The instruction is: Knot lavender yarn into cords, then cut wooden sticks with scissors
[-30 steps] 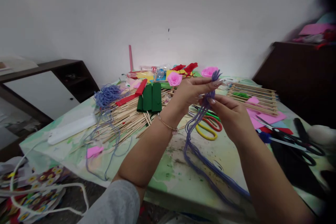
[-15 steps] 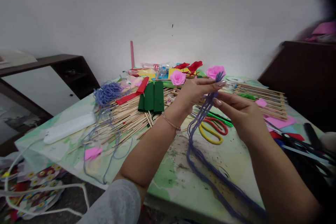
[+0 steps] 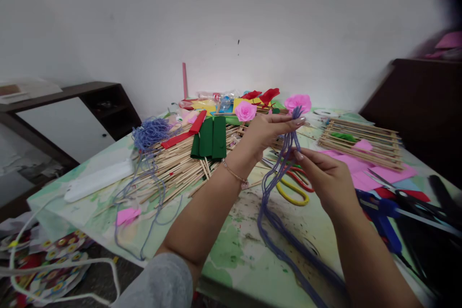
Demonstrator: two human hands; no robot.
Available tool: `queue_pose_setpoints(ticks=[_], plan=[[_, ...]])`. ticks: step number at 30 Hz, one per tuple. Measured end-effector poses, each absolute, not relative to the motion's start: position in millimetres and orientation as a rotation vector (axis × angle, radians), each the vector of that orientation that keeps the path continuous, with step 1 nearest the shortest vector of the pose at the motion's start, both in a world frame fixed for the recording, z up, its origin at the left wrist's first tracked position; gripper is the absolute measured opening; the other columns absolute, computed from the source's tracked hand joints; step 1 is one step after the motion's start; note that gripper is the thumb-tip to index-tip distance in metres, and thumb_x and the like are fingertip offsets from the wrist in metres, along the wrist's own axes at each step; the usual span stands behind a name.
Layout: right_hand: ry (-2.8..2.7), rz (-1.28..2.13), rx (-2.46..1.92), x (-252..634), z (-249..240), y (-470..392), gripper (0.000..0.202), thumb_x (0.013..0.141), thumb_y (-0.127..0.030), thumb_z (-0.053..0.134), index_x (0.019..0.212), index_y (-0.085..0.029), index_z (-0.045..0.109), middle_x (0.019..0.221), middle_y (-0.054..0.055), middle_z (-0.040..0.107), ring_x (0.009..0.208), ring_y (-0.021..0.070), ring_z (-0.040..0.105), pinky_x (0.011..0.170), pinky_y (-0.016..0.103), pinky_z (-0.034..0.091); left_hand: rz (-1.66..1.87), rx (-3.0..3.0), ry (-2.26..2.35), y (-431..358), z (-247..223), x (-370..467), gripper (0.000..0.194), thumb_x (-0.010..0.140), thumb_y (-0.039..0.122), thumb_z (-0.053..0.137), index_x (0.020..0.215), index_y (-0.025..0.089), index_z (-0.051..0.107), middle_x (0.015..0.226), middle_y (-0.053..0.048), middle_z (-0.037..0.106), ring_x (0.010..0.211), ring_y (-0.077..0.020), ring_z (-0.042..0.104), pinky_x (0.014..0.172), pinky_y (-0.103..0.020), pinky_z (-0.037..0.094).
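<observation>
Several strands of purple yarn [image 3: 267,202] hang in a bundle between my hands and trail down over the table's front edge. My left hand [image 3: 272,130] pinches the bundle near its top, where the short ends stick up past the fingertips. Lower and to the right, my right hand [image 3: 321,168] is closed, with thumb and forefinger pinching strands at the bundle's right side. Beneath the hands lie scissors with a yellow handle [image 3: 293,193] and a red handle [image 3: 301,178]. A tangled heap of the same yarn [image 3: 150,133] rests at the left.
Wooden sticks [image 3: 176,168] and folded green felt [image 3: 212,137] cover the table's left middle. Pink paper flowers [image 3: 245,111] stand behind. On the right are a stick frame [image 3: 361,142], black scissors [image 3: 415,199] and a blue glue gun [image 3: 382,216]. A white power strip [image 3: 99,180] lies left.
My right hand has moved slightly down, away from my left hand, drawing strands out to the side. The view has shifted a little, showing more of the glue gun.
</observation>
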State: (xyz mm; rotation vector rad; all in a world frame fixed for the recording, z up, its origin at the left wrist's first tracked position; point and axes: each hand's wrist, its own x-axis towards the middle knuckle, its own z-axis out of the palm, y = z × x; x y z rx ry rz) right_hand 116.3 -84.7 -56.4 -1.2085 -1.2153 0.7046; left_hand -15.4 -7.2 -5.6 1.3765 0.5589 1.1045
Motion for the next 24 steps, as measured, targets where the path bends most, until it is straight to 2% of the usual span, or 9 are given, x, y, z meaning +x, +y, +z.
queue_pose_setpoints(ticks=[9, 15, 20, 24], plan=[[-1.243, 0.664, -1.124, 123, -61, -87, 0.022, 0.076, -0.036, 0.068, 0.093, -0.023, 0.072, 0.1, 0.004, 0.07, 0.088, 0.0198, 0.066, 0.074, 0.033, 0.057, 1.047, 1.312, 0.559, -14, -5, -12, 0.023, 0.063, 0.031, 0.079, 0.077, 0.014, 0.075, 0.079, -0.007, 0.07, 0.075, -0.0155, 0.06, 0.077, -0.033, 0.045], [-1.08, 0.731, -1.141, 124, -58, -87, 0.017, 0.072, -0.031, 0.071, 0.086, -0.021, 0.068, 0.077, 0.001, 0.068, 0.07, 0.014, 0.063, 0.066, 0.028, 0.055, 1.06, 1.361, 0.568, -11, -9, -10, 0.023, 0.064, 0.032, 0.078, 0.078, 0.014, 0.074, 0.079, -0.007, 0.07, 0.075, -0.0136, 0.059, 0.076, -0.03, 0.043], [-0.991, 0.806, -1.06, 127, -59, -86, 0.015, 0.069, -0.027, 0.072, 0.082, -0.02, 0.069, 0.072, 0.001, 0.066, 0.067, 0.0111, 0.061, 0.063, 0.022, 0.051, 1.053, 1.36, 0.587, -9, -10, -10, 0.03, 0.065, 0.036, 0.077, 0.081, 0.012, 0.074, 0.081, -0.007, 0.07, 0.073, -0.012, 0.059, 0.074, -0.028, 0.043], [-0.867, 1.033, -0.893, 128, -56, -88, 0.016, 0.068, -0.022, 0.071, 0.083, -0.018, 0.067, 0.059, -0.002, 0.055, 0.055, 0.0075, 0.051, 0.05, 0.018, 0.042, 1.028, 1.314, 0.606, -9, -11, -8, 0.026, 0.069, 0.033, 0.075, 0.083, 0.011, 0.072, 0.08, -0.006, 0.069, 0.071, -0.0109, 0.061, 0.071, -0.027, 0.045]])
